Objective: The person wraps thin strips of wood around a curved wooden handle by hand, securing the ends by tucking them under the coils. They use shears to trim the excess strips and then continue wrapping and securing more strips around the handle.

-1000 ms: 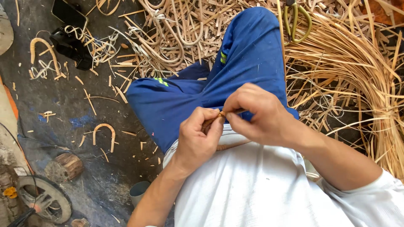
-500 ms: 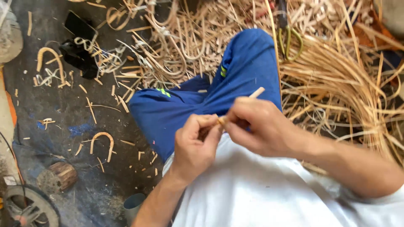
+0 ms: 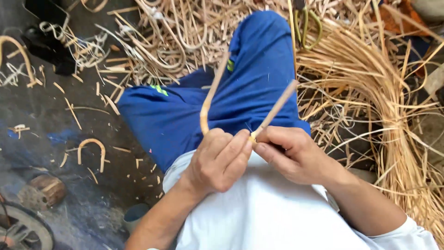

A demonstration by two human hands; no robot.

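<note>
My left hand [image 3: 221,159] and my right hand [image 3: 290,153] meet close to my chest, above my white shirt. Both grip one bent tan rattan cane [image 3: 209,99]. Its two ends rise away from my fingers in a V: the left arm curves up from my left hand, the right arm [image 3: 276,109] slants up from my right fingers. The bend itself is hidden inside my fingers. Behind the cane lies my blue-trousered leg [image 3: 259,88], folded on the floor.
A large bundle of long rattan strips [image 3: 397,129] fills the right side. A tangle of offcuts and curls [image 3: 175,37] lies ahead. Green-handled shears [image 3: 309,23] rest at top. Curved scraps [image 3: 90,148], a wood stump [image 3: 46,190] and a wheel [image 3: 23,231] sit on the dark floor at left.
Only a short tip showed between my fingers before. Now the cane's two ends stand up and spread apart from my hands, and the view has closed in.
</note>
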